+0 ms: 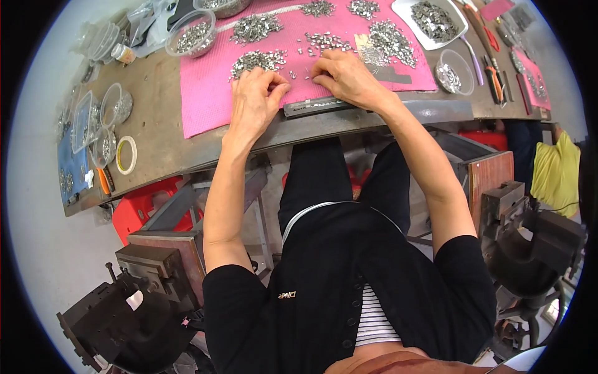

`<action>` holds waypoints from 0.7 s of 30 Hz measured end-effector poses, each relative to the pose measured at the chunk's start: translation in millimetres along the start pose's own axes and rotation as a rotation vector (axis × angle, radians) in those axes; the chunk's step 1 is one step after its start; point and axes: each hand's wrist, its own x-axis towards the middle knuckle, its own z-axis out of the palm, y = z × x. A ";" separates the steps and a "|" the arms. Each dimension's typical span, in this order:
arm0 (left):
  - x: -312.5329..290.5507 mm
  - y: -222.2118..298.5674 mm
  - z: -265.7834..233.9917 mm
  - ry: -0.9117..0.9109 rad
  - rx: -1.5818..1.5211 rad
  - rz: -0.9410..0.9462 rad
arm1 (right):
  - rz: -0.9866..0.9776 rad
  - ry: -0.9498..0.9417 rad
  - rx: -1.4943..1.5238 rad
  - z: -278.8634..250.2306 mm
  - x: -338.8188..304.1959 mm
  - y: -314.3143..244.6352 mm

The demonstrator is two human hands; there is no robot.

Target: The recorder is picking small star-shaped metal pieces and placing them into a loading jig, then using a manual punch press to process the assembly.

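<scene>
My left hand (254,103) is palm down, its curled fingers at the near edge of a pile of small silver metal pieces (258,60). Thumb and forefinger come together there; anything between them is too small to make out. My right hand (350,78) is bent in a pinch beside another heap of small metal pieces (328,42), and its fingertips hide what they may hold. A few loose pieces (293,74) lie between the two hands. Just below them, a narrow grey metal channel (311,107) with small parts in it lies along the front edge of the pink mat (202,103).
More metal piles (391,42) cover the mat's right and far parts. A white tray (430,23) and clear tubs (191,32) hold similar pieces. Pliers (495,84) lie right; a tape roll (126,155) lies left. Dark machines (134,311) stand below. Someone in yellow (554,171) is at far right.
</scene>
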 end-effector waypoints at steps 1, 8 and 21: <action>-0.1 0.4 0.9 -0.006 0.028 0.010 | 0.003 -0.001 0.000 0.1 -0.8 0.5; -7.2 2.6 -7.4 0.022 0.174 0.094 | 0.076 -0.024 0.169 -14.9 -19.8 -26.5; -11.0 7.8 -0.1 0.092 0.132 0.134 | 0.046 0.054 0.135 -11.6 -40.5 -37.9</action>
